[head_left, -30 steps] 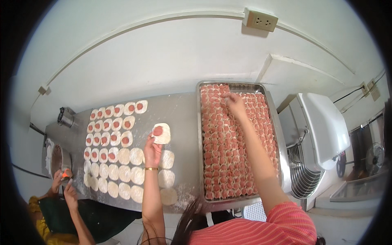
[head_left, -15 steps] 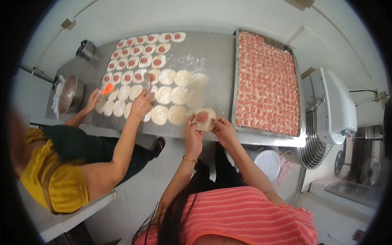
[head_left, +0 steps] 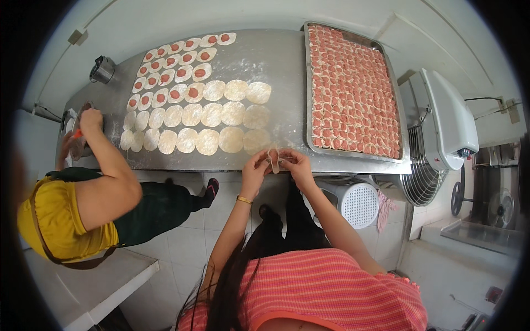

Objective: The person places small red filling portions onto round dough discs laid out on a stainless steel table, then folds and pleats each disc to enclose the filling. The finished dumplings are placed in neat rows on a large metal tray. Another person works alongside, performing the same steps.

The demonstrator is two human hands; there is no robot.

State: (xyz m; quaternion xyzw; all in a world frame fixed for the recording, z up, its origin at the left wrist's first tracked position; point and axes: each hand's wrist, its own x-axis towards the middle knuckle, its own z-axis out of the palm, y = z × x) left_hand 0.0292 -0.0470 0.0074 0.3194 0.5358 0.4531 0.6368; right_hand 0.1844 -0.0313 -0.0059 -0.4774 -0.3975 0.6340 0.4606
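Observation:
A dumpling wrapper with pink meat filling hangs just off the table's front edge, its sides folded up around the meat. My left hand pinches one side of it, and my right hand pinches the other. Both hands have their fingers closed on the dough. Left of them, rows of round dough wrappers lie on the metal table. Those in the far rows carry dabs of meat; the nearer ones are bare. To the right stands a large metal tray packed with open-topped dumplings.
At the left, a person in a yellow top reaches into a bowl, an orange-handled tool at their hand. A metal cup stands behind. Right of the table are a white mixer and a white stool.
The wrapper I hold has gone from spread flat to folded up around its filling. My hands have come closer together. The co-worker's hands moved from the wrappers left to the bowl.

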